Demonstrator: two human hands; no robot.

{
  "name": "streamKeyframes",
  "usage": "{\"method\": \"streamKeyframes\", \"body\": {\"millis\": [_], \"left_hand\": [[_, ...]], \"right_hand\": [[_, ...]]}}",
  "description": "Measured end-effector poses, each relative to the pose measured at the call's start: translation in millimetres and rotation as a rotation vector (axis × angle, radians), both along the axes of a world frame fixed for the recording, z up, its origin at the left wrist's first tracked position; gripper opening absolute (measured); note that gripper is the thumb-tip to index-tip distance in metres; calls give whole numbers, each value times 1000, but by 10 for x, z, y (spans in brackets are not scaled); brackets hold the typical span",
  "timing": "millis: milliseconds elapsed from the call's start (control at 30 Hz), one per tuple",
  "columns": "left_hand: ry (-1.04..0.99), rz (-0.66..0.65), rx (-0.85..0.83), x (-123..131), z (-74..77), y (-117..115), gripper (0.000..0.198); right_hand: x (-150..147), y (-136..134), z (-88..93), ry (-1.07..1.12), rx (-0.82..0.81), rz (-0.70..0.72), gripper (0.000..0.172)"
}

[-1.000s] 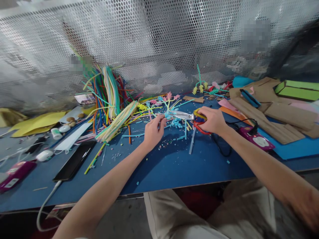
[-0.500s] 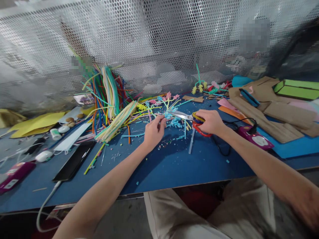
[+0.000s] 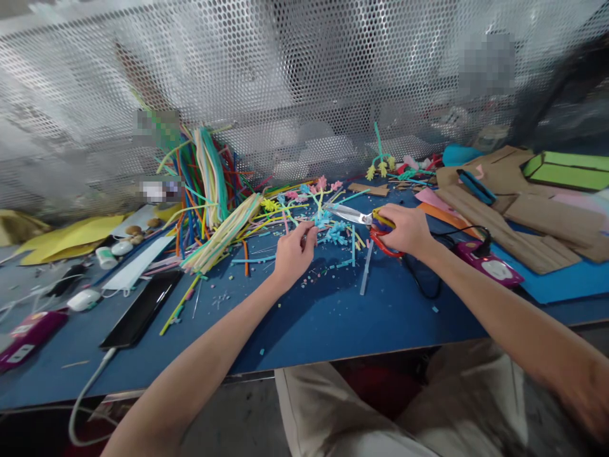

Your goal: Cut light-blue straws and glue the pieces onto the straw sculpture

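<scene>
Head view: two bare hands work above a smooth blue counter sprinkled with tiny fuzzy clippings.
Left hand: the left hand has its grip pinched, thumb against fingertips, at the edge of a light-blue sprig of tufted, knobbly texture.
Right hand: the right hand has its grip curled around the handles of the scissors.
Scissors: shiny, tapering metal blades, red and yellow loops; the tips lie just beside the sprig, though contact cannot be told.
Sprig's place: mid-counter, between the hands, next to a branching light-blue cluster.
Fuzzy stems: a thick multicoloured bundle leans upright, and a pale-yellow bunch lies slantwise before it.
Cardboard: flat brown cardboard pieces overlap at the right.
Phone: a glossy black slab of a phone lies at the left.
Panel: perforated metal mesh with round holes stands behind.
</scene>
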State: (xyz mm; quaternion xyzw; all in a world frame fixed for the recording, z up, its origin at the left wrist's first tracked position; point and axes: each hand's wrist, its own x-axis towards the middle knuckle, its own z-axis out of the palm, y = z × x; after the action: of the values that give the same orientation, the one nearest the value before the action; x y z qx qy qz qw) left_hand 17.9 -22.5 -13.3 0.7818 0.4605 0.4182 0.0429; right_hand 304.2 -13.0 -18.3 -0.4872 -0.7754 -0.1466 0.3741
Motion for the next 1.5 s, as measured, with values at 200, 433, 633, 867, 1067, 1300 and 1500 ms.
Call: {"method": "streamKeyframes", "body": {"millis": [200,433,633,867,1067,1300,1500], "left_hand": [[10,-11,7,-20,-7,15,38],[27,0,23,-37,-20,32,33],[24,-9,21,-30,-5,20,33],[31,-4,22,-29,-6,27,33],[85,17,32,-45,-24,54,31],[186,42,57,-44,-98,83,26],[166,-29,46,-16,-102,57,27]], "right_hand": [[7,3,5,-37,10,3,17],[23,7,11,-52,12,-1,15],[42,26,11,-71,-31,27,15],[31,8,19,-44,-60,-1,18],[64,42,126,66,-138,-208,28],[529,165,103,-179,-389,-626,48],[454,104,208,24,-241,-254,24]]}}
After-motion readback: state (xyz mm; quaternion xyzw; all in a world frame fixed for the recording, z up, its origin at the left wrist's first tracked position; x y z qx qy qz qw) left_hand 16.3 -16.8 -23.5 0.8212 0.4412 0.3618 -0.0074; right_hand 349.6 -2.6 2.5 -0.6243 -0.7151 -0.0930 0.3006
